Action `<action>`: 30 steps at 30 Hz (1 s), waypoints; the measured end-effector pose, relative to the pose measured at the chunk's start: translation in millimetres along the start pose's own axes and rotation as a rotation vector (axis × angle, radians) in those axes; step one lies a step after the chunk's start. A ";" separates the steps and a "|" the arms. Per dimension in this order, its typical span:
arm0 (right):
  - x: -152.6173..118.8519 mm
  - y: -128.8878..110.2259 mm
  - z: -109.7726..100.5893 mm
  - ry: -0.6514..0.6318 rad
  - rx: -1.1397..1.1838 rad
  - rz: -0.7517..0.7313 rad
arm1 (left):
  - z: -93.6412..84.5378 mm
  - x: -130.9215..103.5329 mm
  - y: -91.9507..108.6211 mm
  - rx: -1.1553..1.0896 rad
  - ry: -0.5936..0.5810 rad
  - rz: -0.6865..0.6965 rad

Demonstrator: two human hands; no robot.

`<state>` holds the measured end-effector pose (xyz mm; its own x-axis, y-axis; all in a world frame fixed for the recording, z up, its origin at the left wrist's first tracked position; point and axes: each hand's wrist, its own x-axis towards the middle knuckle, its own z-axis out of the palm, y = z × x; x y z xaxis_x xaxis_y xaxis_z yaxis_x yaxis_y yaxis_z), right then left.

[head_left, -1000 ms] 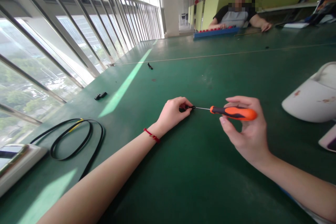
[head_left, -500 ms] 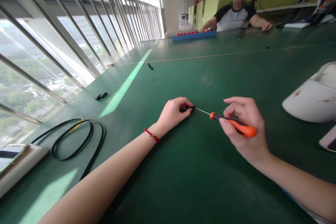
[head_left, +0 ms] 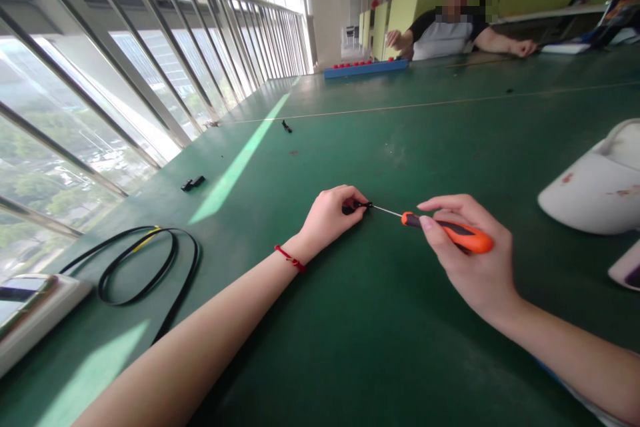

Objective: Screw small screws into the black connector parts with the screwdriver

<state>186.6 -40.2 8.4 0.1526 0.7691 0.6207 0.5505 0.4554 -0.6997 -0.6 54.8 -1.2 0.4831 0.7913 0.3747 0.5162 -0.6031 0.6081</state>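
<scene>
Pinched between the thumb and fingers of my left hand (head_left: 334, 217) is a small black part (head_left: 356, 207), held at the green table (head_left: 320, 160). The thin metal shaft of an orange and black screwdriver (head_left: 457, 233) reaches the right end of this part; whether the tip sits inside it is too small to tell. My right hand (head_left: 480, 263) holds the screwdriver's handle, with the thumb and index finger near its front end. The handle's rear end lies against the palm side.
Small black pieces (head_left: 193, 183) and another (head_left: 287, 126) lie left and farther back. A looped black cable (head_left: 173, 253) and a white box (head_left: 60, 300) are at left. A white container (head_left: 595, 180) stands right. Across the table a person (head_left: 443, 37) sits by a blue rack (head_left: 367, 69).
My right hand has shifted slightly right, its fingers closer round the handle, and the screwdriver has moved a little with it. The person's hand has lifted off the blue rack.
</scene>
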 end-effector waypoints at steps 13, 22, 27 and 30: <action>-0.3 1.1 -1.1 -0.032 -0.014 0.004 | -0.1 -3.3 9.6 0.328 0.128 -0.112; 1.9 -0.4 1.7 -0.058 0.001 0.032 | 0.7 -3.2 11.3 0.423 0.059 -0.075; 2.4 -0.6 2.5 -0.053 0.071 0.084 | -1.0 -3.7 11.0 0.216 0.019 -0.004; 2.1 -0.4 2.8 -0.056 0.085 0.073 | -2.0 -2.2 5.6 0.257 0.103 0.037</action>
<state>184.4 -37.5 9.0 0.1429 0.8242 0.5479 0.4672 0.4319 -0.7715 -0.2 49.9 2.8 0.4371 0.7666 0.4704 0.6688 -0.6268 0.3998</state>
